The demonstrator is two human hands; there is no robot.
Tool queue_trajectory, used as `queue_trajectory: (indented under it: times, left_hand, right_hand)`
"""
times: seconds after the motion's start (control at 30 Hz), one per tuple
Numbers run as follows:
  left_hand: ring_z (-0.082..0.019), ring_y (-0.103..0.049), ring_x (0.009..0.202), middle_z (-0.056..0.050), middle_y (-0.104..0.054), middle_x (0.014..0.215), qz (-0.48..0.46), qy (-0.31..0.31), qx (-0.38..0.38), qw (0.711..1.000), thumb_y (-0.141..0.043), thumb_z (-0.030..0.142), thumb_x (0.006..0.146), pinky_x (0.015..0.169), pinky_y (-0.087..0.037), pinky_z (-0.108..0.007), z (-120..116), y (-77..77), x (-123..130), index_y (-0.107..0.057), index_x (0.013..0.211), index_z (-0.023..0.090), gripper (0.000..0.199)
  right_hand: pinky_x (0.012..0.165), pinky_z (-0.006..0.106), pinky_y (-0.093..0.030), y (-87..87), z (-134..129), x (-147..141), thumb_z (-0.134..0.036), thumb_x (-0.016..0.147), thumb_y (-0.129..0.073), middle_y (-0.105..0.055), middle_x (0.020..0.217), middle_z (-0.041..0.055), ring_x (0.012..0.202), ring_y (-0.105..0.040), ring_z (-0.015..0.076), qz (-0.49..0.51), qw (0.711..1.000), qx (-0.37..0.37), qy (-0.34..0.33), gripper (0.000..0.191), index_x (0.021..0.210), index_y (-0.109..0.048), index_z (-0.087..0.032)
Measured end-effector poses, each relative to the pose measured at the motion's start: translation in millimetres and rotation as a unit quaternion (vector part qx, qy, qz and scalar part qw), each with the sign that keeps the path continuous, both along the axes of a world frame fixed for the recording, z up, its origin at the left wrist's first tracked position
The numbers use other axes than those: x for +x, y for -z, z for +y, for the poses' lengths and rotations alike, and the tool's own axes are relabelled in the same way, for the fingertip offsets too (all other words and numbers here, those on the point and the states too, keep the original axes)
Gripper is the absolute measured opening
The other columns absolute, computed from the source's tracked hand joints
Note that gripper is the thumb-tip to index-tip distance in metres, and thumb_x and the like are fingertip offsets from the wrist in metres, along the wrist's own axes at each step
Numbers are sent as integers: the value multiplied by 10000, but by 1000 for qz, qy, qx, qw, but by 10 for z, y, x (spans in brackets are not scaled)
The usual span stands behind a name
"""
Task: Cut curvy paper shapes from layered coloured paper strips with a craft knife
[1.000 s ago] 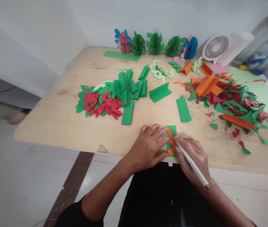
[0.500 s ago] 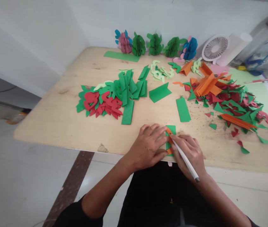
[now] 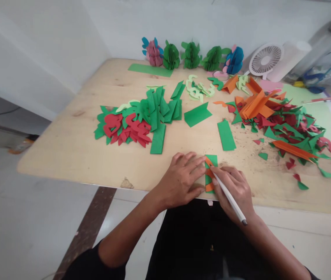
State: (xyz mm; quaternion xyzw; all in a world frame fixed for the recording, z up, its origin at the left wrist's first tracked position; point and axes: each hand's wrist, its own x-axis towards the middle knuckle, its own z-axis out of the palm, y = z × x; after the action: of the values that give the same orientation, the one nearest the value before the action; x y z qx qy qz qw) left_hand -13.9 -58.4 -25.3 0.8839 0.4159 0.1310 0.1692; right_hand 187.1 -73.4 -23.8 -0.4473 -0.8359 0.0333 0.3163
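A green paper strip (image 3: pixel 211 159) lies at the table's front edge, with an orange paper cutout (image 3: pixel 209 187) on top of it. My left hand (image 3: pixel 181 181) rests flat with fingers stretched, its fingertips against the left side of the cutout and strip. Gripped in my right hand (image 3: pixel 235 188) is a white pen (image 3: pixel 229 198), tilted, its tip down at the orange cutout's upper part. The fingers partly hide the cutout's middle. Just beyond, a folded green piece (image 3: pixel 226 135) lies on the table.
Red cutouts (image 3: pixel 127 128) and folded green pieces (image 3: pixel 156 107) are piled on the left. Paper scraps (image 3: pixel 294 132) and orange folded pieces (image 3: pixel 257 103) heap up on the right. Honeycomb paper figures (image 3: pixel 191 55) and a white fan (image 3: pixel 266 60) stand along the wall.
Almost nothing differs. My left hand has shifted very slightly left, and a little more of the orange cutout's lower part shows. The pen stays at about the same spot.
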Motion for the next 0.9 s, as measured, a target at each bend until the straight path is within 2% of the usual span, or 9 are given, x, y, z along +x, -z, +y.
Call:
queue_trajectory:
  times: [0.9]
  left_hand:
    - [-356, -329, 1392, -80, -444, 1517, -8, 9, -3, 1000, -512, 446, 907, 1120, -244, -567, 9, -14, -14, -573, 1261, 183, 445]
  right_hand:
    - [772, 331, -442, 11, -3, -7, -117, 921, -543, -753, 885, 56, 897, -643, 212, -5, 1000, 7, 5, 255, 1156, -626, -167]
